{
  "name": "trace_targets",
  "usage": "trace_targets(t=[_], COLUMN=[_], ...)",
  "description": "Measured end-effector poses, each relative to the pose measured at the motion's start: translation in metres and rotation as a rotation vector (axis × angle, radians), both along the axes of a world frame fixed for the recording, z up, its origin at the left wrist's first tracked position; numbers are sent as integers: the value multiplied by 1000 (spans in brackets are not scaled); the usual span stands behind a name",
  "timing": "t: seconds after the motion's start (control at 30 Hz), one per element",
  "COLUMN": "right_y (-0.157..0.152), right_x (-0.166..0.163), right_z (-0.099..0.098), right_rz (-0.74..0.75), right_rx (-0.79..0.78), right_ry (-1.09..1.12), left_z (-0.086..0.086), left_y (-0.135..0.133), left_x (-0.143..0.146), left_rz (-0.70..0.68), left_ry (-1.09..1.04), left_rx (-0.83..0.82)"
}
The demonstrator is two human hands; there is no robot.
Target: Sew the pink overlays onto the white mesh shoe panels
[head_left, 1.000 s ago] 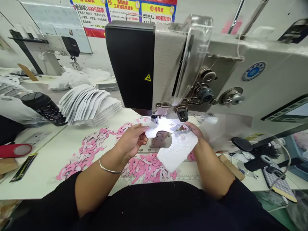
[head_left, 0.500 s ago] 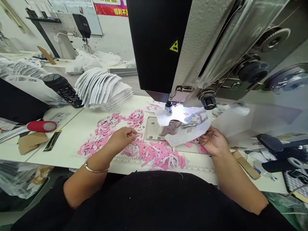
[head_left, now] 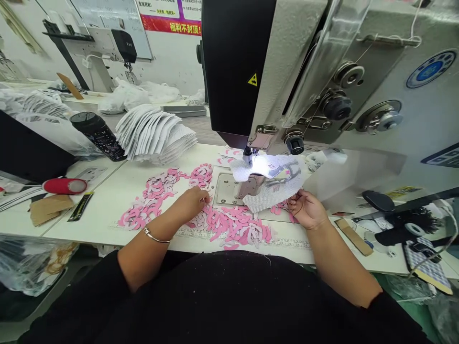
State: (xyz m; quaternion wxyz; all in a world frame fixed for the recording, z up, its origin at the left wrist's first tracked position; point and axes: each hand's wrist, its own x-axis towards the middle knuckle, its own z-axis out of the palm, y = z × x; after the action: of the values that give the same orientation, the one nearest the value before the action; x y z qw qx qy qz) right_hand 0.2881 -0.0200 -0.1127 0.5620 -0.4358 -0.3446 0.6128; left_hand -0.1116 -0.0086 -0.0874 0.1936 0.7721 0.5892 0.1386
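A curved white mesh shoe upper piece [head_left: 263,197] with grey overlays and an N mark lies under the lit needle area of a sewing machine [head_left: 248,155]. My right hand [head_left: 307,208] pinches the upper's lower right edge, palm partly turned up. On the left, my left hand [head_left: 193,203] hovers at the scattered pink pieces [head_left: 229,223], beside the metal needle plate [head_left: 224,188]. Its thumb and fingertips are pressed together; anything between them is too small to make out. Pink and whitish curved pieces spread around the plate.
A fanned stack of white fabric pieces [head_left: 154,136] stands at the back left, by a black patterned bottle [head_left: 98,136]. A red cylinder [head_left: 64,186] and brown cardboard [head_left: 50,209] lie far left. At right are a cardboard strip [head_left: 354,237] and a black thread spool [head_left: 396,235].
My view has shifted, showing more of the machine's right side. My left hand has moved slightly right, fingertips drawn closer together among the pink pieces. My right hand keeps hold of the upper's edge.
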Motion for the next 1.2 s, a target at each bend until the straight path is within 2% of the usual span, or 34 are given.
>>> trace_targets(t=[0.13,0.23,0.33,0.4,0.47,0.57,0.63,0.7,0.8,0.9,1.0,1.1,1.17,1.2], right_y=[-12,-30,-49,-59,-62,-57,-52,-47,-43,-40,-34,-24,-16,-12], right_x=[6,5,-20,-51,-85,-121,-130,-131,-131,-132,-130,-123,-120,-119], right_z=[7,23,49,67,81,92,93,93,93,96,101,103,101,99], right_rz=[71,219,450,642,670,621,597,572,512,436,303,0,-178,-215], right_rx=[-4,-28,-60,-16,69,97,101,139,231,384,676,1032,1135,1139], right_ry=[-29,-98,-180,-234,-226,-119,-96,-143,-321,-615,-965,-1200,-1299,-1349], left_z=[31,62,79,80,76,69,69,70,73,79,89,102,107,108], left_y=[-8,-23,-41,-50,-56,-58,-58,-58,-57,-51,-36,-13,4,11], left_x=[-7,-4,17,38,56,71,73,72,71,70,68,65,66,68], left_rz=[-18,10,-24,-164,-300,-394,-373,-302,-144,-78,-48,16,25,18], left_ry=[-101,-296,-352,-340,-328,-360,-451,-624,-965,-1102,-1072,-1037,-1052,-1064], left_rx=[-70,-73,183,443,623,708,643,438,-13,-286,-304,-210,-182,-202])
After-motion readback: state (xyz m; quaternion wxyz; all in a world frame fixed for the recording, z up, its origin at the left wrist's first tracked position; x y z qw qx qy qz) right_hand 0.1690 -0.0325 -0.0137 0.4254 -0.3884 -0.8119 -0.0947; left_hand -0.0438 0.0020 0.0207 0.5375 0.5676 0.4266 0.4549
